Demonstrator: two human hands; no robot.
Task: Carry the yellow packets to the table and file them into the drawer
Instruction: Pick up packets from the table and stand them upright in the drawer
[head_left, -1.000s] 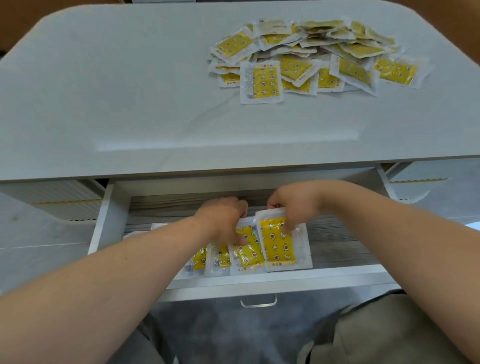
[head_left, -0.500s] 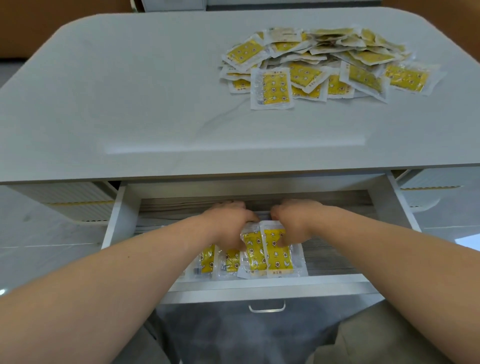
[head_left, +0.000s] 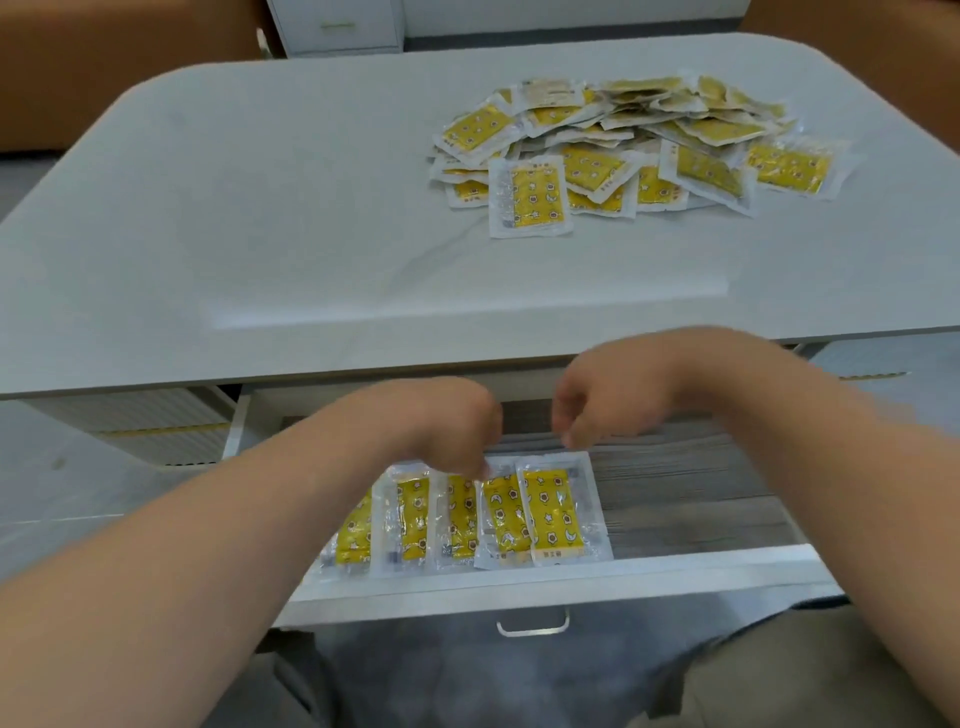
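A row of several yellow packets (head_left: 551, 512) stands side by side in the open drawer (head_left: 675, 569) under the table (head_left: 260, 234). My left hand (head_left: 447, 421) hangs over the row's top edge with its fingers curled down, fingertips at the packets; I cannot tell if they touch. My right hand (head_left: 605, 400) hovers just above the rightmost packet, loosely curled and holding nothing, slightly blurred. A loose pile of more yellow packets (head_left: 623, 150) lies on the table's far right, with one packet (head_left: 530, 197) flat at its near edge.
The drawer's right half shows bare grey-lined floor (head_left: 691, 493). A metal handle (head_left: 532, 626) sticks out of the drawer front, above my lap. A white cabinet (head_left: 337, 26) stands beyond the table's far edge.
Both hands have let go of the rightmost packets and lifted off the row; the right hand rose furthest. The packets now stand closer together in the drawer.
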